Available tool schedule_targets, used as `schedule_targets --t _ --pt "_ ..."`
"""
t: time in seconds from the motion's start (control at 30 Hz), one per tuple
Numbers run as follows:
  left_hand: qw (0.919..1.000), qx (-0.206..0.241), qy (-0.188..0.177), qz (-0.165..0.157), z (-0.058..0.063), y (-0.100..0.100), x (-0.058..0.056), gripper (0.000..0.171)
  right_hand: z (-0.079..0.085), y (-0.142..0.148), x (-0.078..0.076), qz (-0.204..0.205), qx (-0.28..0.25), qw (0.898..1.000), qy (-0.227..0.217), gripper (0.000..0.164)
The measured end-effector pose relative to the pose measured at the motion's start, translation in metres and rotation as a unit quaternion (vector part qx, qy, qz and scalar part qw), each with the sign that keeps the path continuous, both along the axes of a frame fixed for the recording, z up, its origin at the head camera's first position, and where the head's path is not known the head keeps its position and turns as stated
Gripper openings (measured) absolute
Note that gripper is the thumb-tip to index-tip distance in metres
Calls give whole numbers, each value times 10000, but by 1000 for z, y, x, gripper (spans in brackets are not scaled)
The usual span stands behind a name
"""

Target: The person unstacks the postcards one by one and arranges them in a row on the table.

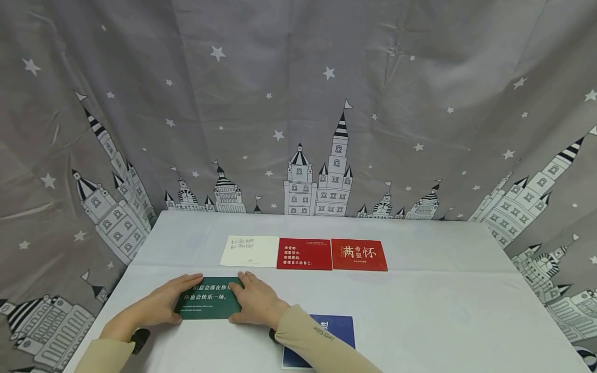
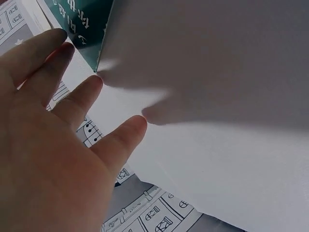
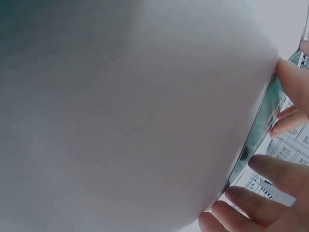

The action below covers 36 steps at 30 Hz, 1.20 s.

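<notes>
A dark green card (image 1: 209,298) with white lettering lies flat-looking on the near left part of the white table, between both hands. My left hand (image 1: 160,299) holds its left end, thumb at the lower corner and a fingertip at the top edge. My right hand (image 1: 257,301) grips the right end, thumb low and fingers over the upper corner. In the left wrist view the other left fingers spread beside a corner of the green card (image 2: 87,29). The right wrist view shows the green card (image 3: 263,118) almost edge-on, with fingertips along it.
Behind the hands, a cream card (image 1: 249,251) with handwriting, a red card (image 1: 304,254) and another red card (image 1: 359,255) form a row. A blue card (image 1: 345,334) lies partly under the right sleeve. A grey castle-print curtain (image 1: 298,77) hangs behind the white table (image 1: 443,311).
</notes>
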<state>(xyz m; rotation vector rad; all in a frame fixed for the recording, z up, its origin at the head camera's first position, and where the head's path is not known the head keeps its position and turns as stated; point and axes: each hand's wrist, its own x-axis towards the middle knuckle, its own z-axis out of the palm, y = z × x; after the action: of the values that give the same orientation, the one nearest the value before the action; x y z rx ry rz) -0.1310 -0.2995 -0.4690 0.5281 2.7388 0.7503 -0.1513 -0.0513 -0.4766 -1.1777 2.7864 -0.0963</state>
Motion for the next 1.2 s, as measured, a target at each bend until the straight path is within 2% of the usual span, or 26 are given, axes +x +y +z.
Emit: schedule_targets --t 0.4,0.8,0.97,1.2 --pt "9999 129 -1 64 12 16 1 92 6 14 0 -127 -276 9994 -148 71" --pt "9992 137 352 -153 20 36 7 89 13 40 4 -232 -443 9986 -196 71" --pt "9987 219 375 -277 25 46 9 87 17 51 5 -238 -526 9982 -154 71" --pt "9976 323 380 -472 24 56 10 84 16 68 7 -286 -657 9973 -157 71"
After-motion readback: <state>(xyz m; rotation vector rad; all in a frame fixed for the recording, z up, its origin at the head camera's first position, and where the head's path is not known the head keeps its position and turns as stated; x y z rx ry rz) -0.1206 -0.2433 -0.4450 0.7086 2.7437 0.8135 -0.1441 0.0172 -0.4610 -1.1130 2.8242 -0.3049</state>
